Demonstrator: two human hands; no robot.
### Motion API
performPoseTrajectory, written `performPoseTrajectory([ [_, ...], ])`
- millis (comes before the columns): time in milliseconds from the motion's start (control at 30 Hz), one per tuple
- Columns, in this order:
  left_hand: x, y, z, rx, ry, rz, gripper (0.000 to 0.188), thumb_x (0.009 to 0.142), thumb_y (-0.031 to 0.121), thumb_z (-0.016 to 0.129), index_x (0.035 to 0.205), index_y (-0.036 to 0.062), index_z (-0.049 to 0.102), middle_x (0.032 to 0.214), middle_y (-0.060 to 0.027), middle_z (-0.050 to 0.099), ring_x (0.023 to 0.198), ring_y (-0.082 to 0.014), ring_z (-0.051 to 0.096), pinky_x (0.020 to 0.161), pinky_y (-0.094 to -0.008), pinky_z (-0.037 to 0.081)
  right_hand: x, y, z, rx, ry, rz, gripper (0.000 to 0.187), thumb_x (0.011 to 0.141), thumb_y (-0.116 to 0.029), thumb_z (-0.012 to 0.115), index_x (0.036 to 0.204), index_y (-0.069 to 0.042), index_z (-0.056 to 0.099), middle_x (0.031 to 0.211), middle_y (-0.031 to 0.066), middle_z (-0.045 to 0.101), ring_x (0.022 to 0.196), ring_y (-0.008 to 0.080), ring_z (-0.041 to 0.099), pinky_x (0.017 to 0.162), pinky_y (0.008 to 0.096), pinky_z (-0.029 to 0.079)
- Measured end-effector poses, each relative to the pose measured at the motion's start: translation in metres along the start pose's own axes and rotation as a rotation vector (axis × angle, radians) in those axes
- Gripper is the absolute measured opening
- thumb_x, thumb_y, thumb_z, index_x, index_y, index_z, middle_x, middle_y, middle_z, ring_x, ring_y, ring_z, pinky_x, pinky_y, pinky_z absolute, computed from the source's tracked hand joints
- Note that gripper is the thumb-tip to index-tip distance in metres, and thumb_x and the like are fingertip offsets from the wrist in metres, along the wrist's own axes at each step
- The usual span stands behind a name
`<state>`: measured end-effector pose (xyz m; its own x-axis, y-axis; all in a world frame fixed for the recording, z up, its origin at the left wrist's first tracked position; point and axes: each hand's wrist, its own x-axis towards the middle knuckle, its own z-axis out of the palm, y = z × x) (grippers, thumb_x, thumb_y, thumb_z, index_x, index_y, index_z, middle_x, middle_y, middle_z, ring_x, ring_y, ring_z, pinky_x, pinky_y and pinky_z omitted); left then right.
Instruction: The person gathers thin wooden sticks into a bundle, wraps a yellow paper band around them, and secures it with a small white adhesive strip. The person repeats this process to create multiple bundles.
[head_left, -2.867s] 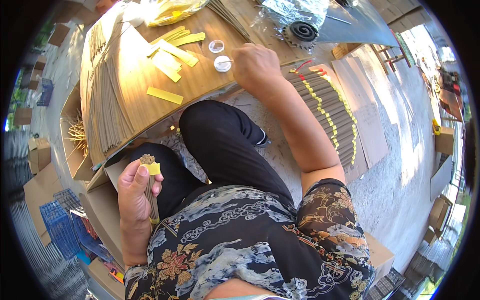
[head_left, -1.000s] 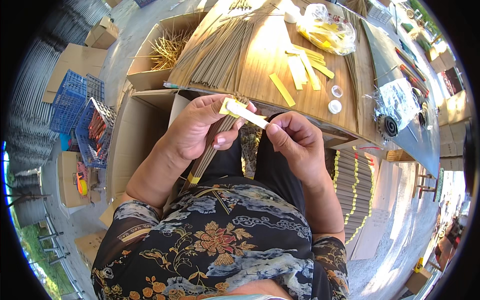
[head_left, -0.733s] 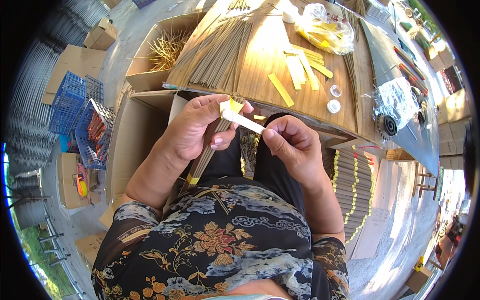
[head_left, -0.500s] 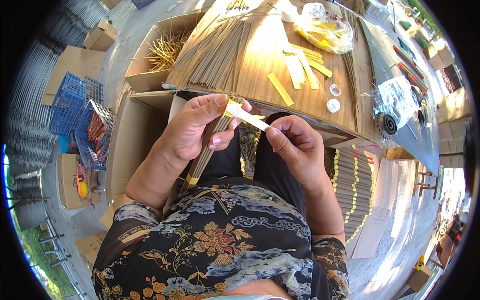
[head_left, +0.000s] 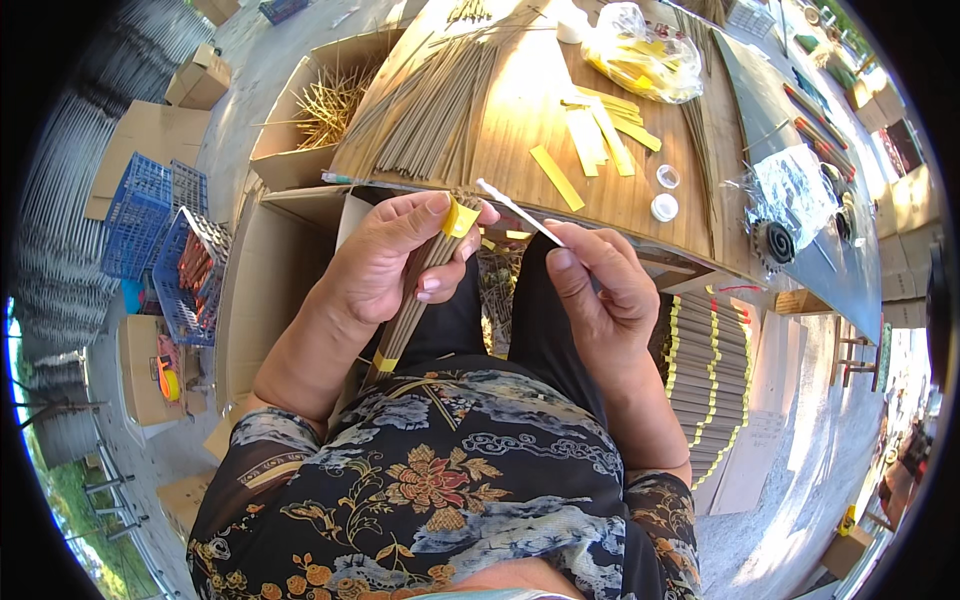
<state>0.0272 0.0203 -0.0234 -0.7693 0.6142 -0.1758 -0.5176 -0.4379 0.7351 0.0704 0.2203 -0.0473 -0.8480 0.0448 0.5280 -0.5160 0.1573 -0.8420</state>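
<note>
My left hand is closed around a bundle of thin brown incense sticks, held tilted above my lap. A yellow paper strip wraps the bundle's upper end under my thumb, and a yellow band circles its lower end. Between thumb and fingers, my right hand pinches a slim white stick; its tip points up and left, apart from the bundle. Ahead on the wooden table lie loose yellow paper strips and a small white pot.
Loose incense sticks and a plastic bag with yellow strips lie on the table. Cardboard boxes and blue crates stand at the left. Banded bundles are stacked at the right. A metal-topped table adjoins at far right.
The white stick has lifted off the yellow strip on the bundle, as my right hand moved slightly right. My left hand keeps its hold on the bundle.
</note>
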Motion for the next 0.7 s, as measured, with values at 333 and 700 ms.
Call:
performPoseTrajectory([
  [333,0.003,0.004,0.000,-0.007,-0.006,-0.003,0.038,0.089,0.032,0.049,0.108,-0.0020,0.049,0.074,-0.0062,0.055,0.044,-0.0077,0.044,0.037,-0.0186,0.033,-0.014,0.007,-0.007,-0.061,-0.102,0.047,0.024,0.073,-0.003,0.067,0.097,-0.005,0.064,0.077,0.0071,0.057,0.065,0.0146,0.054,0.056,0.0240,0.043],
  [700,0.006,0.004,-0.001,-0.023,-0.031,-0.029,0.039,0.089,0.032,0.049,0.108,-0.0022,0.048,0.079,-0.0077,0.054,0.046,-0.0078,0.045,0.039,-0.0186,0.035,-0.006,0.011,-0.009,-0.037,0.073,0.095,0.024,0.077,-0.003,0.066,0.100,-0.003,0.062,0.078,0.0036,0.055,0.065,0.0075,0.048,0.056,0.0194,0.039],
])
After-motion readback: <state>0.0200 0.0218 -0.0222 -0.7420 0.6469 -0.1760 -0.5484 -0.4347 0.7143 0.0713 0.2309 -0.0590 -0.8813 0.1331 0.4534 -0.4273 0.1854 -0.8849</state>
